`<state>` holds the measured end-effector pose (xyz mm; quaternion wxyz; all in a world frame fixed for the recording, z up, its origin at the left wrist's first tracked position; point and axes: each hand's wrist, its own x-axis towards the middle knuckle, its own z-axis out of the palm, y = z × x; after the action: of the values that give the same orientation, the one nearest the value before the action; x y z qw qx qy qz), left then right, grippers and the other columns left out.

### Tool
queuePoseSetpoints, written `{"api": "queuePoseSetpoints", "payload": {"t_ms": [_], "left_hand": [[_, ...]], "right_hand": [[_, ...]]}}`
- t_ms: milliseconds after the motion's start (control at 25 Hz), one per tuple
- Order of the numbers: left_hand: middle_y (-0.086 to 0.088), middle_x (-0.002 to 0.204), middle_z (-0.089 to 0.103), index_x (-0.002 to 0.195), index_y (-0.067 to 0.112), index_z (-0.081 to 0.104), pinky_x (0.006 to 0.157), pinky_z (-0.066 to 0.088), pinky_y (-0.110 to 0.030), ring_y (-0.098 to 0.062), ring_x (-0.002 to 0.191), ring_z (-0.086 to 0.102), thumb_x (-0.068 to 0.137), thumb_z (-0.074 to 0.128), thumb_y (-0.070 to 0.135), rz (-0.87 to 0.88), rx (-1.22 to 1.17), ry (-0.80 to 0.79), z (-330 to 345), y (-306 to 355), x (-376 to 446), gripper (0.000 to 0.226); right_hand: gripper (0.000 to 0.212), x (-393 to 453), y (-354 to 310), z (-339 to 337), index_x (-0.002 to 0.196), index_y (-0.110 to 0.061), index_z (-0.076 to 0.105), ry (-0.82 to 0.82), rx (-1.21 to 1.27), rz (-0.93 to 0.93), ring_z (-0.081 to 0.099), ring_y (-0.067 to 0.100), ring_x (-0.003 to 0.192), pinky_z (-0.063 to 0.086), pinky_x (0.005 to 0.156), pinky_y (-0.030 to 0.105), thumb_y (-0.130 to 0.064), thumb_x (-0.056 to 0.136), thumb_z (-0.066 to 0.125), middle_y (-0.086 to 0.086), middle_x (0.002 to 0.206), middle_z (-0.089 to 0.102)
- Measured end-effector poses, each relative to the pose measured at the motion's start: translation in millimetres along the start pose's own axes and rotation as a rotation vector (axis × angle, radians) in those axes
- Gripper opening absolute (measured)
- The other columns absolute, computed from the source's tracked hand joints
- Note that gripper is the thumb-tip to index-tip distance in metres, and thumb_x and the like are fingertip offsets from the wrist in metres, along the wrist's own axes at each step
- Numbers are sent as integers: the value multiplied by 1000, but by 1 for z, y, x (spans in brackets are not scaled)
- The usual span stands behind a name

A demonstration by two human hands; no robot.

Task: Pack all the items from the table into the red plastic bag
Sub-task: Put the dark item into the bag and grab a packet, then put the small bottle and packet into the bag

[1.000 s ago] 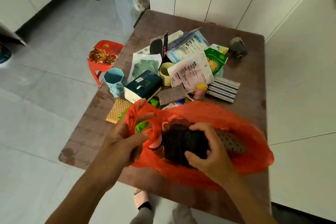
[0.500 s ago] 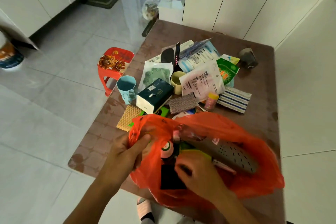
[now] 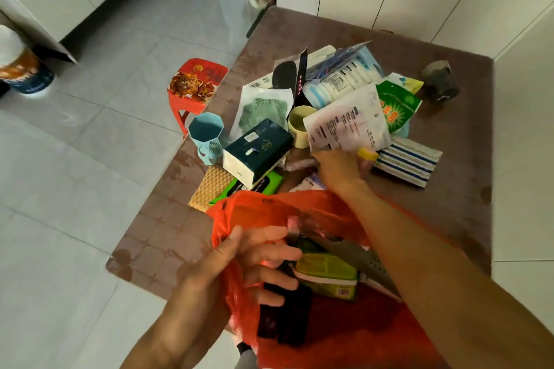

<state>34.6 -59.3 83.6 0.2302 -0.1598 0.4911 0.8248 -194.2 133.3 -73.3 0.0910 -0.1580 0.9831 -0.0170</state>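
Note:
The red plastic bag [image 3: 329, 344] lies open at the table's near edge. Inside it are a dark item [image 3: 287, 317], a green packet [image 3: 326, 272] and a grey perforated piece [image 3: 353, 252]. My left hand [image 3: 245, 263] grips the bag's left rim and holds it open. My right hand [image 3: 338, 168] reaches over the bag onto the pile, fingers curled down beside a brown textured pad [image 3: 299, 164] and a small yellow-capped bottle [image 3: 367, 156]; what it holds is hidden. The pile includes a dark green box [image 3: 257, 150], a white pouch [image 3: 347, 123] and a striped cloth [image 3: 404, 162].
On the brown table [image 3: 162, 237] also lie a blue cup [image 3: 207, 135], a yellow cup [image 3: 299, 126], a woven pad [image 3: 211, 189], a green sachet [image 3: 395, 108] and a grey object [image 3: 439, 81] at the far right. A red stool [image 3: 195, 84] stands beside the table's left edge.
My right hand let go of the dark item inside the bag, came out and reached forward onto the pile. My left hand kept its grip on the bag's rim.

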Motion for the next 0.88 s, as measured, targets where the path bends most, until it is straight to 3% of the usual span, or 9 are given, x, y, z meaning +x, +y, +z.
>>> {"api": "queuePoseSetpoints", "payload": {"t_ms": [160,280,360,480,560,640,720,800,880], "left_hand": [[-21,115,71,111,12,73,73,60,-37,-37,94,70,95,44,42,33,73,114,7,-6,6,45],[-16,116,72,110,15,74,78,59,-39,-35,102,70,93,40,41,25,125,132,12,-12,14,46],[-16,115,72,110,14,73,78,57,-39,-33,101,70,95,39,39,19,130,98,19,-15,18,45],[-16,112,74,106,15,74,71,58,-38,-33,95,72,85,53,46,14,175,75,27,-19,27,43],[-16,106,75,101,15,76,63,61,-35,-28,84,74,64,76,56,-43,174,4,30,-20,33,55],[-17,110,74,107,13,74,66,59,-34,-27,85,73,76,66,51,-16,241,16,31,-25,37,50],[-16,111,74,111,10,72,70,56,-35,-29,89,72,91,47,38,29,268,67,36,-28,35,42],[-13,104,76,109,9,71,67,57,-33,-30,87,72,96,42,31,10,276,139,40,-29,39,39],[-13,100,77,110,10,71,65,60,-34,-29,83,74,95,47,31,-71,353,146,37,-24,49,35]], "right_hand": [[25,-58,25,-86,116,-17,61,279,609,125,65,26,95,53,78,39,-24,92,59,10,106,70],[24,-171,49,-131,107,-27,68,-91,960,-29,68,3,89,53,77,25,-23,84,73,-12,97,73],[16,-230,45,-118,96,-25,71,-425,809,-103,64,-3,78,50,69,22,-28,80,76,-16,87,72],[8,-249,33,-57,85,-22,68,-649,459,1,63,12,75,45,63,33,-28,81,68,2,87,70],[23,-240,25,-32,107,-17,67,-532,205,127,65,25,98,49,76,34,-24,87,59,9,110,69],[31,-242,20,-42,119,-19,63,-361,38,206,64,28,106,50,84,37,-29,90,55,7,117,67],[25,-239,21,-75,109,-26,64,-172,111,213,65,21,94,51,78,34,-39,92,53,0,105,69],[18,-206,35,-103,103,-30,62,14,321,286,63,12,83,49,68,26,-42,94,52,-7,95,67],[27,-143,55,-102,117,-29,55,73,464,415,64,15,92,46,69,26,-42,94,53,-3,104,67]]}}
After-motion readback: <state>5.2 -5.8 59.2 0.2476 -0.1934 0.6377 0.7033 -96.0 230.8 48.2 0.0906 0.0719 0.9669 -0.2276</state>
